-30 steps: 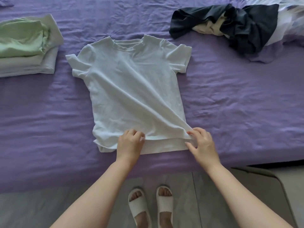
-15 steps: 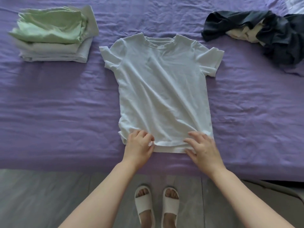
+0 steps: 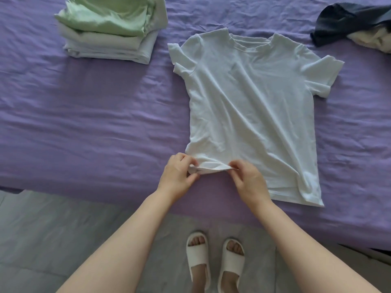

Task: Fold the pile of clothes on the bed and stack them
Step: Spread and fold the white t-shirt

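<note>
T-shirt (image 3: 249, 115) lies flat near the bed's (image 3: 84, 123) front edge; left hand (image 3: 179, 176) and right hand (image 3: 249, 182) each pinch its bunched near-left hem corner; best tug that corner outward and smooth it before folding.

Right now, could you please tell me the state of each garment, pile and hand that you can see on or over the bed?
white T-shirt: spread flat on the bed, unfolded, hem corner bunched and lifted.
left hand: pinches the hem corner.
right hand: pinches the hem beside it.
folded stack: folded, green garment on top.
dark clothes: crumpled, unfolded.
purple sheet: wrinkled.
</note>
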`<action>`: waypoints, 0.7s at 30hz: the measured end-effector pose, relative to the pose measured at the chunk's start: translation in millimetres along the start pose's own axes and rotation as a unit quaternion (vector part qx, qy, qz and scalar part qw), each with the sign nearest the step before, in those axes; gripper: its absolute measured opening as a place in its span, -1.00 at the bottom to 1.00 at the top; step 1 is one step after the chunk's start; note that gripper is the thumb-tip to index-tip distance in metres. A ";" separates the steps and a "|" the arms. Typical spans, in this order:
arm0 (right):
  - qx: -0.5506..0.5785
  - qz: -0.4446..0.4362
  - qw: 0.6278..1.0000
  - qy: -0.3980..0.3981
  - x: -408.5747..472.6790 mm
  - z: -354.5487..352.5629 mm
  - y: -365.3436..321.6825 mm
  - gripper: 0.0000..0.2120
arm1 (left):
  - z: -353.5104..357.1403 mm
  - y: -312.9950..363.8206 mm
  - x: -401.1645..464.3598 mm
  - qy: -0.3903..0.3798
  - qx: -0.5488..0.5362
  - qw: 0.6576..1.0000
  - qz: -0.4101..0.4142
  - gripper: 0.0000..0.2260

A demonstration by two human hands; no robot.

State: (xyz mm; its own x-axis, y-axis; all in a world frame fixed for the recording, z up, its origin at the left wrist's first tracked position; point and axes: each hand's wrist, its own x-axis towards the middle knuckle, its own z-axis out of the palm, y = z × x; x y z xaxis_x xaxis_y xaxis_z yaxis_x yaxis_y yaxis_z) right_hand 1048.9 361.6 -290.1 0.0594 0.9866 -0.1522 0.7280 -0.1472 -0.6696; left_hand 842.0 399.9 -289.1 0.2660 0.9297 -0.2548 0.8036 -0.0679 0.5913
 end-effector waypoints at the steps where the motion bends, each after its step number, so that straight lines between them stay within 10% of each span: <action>1: 0.033 0.024 0.999 0.003 -0.3 -3.9 -0.6 -0.92 | -1.5 1.0 2.4 0.002 -0.029 1.000 -0.011 -0.80; 8: 0.089 0.097 0.991 -0.015 0.5 -11.7 -3.0 -0.97 | -6.0 23.6 12.9 -0.023 -0.284 0.936 -0.207 -0.53; 16: 0.105 0.092 0.990 -0.008 -4.7 -16.1 -11.9 -0.88 | 6.1 21.0 0.2 -0.043 -0.187 0.969 -0.154 -0.60; 21: 0.117 0.062 0.990 -0.048 -4.9 -14.8 -27.4 -0.91 | -17.5 21.1 -19.0 0.029 -0.372 0.911 -0.173 -0.74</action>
State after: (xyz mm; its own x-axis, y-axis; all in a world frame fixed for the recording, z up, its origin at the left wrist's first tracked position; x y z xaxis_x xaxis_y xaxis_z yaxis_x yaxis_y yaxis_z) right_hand 1038.7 361.8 -260.2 0.0650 0.9505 -0.3038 0.5397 -0.2895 -0.7905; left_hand 844.6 387.2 -258.5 0.0187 0.8675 -0.4970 0.2438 0.4782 0.8438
